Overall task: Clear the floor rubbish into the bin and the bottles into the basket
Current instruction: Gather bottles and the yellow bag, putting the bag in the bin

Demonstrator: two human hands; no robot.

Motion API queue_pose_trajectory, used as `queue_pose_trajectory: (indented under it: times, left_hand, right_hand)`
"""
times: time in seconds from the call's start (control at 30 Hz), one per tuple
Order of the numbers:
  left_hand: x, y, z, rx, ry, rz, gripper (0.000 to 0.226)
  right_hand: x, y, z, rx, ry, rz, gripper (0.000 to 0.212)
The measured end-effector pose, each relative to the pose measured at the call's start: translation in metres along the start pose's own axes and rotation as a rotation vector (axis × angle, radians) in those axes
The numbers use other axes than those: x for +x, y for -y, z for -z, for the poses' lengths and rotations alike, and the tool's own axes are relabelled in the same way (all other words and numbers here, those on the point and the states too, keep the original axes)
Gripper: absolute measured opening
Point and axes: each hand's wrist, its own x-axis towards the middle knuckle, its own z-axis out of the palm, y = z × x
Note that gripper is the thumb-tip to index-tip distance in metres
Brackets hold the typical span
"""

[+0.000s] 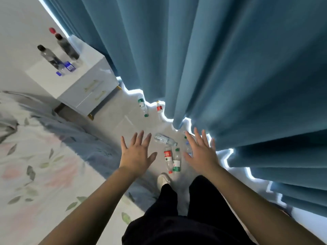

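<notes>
6 bottles [168, 159] on the floor [127, 121] (1 half hidden), at least 3 on 1 nightstand [88, 64].

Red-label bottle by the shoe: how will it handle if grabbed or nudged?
The red-label bottle looks clear and empty, so probably light and squashable. Lying on its side on the smooth floor, it would likely roll if nudged, perhaps against the green-label bottle close beside it.
</notes>
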Motion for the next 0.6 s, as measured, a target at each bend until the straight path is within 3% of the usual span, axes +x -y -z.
queue_pose_trajectory:
  times: [0.23,0.6]
  left_hand:
    - [-0.023,0.057,0.028,-0.137,-0.204,0.194,0.072]
    - [0.023,0.148,0.042,-0.307,-0.337,0.44,0.084]
  right_hand:
    - [0.035,0.072,0.058,-0.092,-0.084,0.17,0.073]
    - [0.149,0.165,0.072,-0.146,-0.039,0.378,0.073]
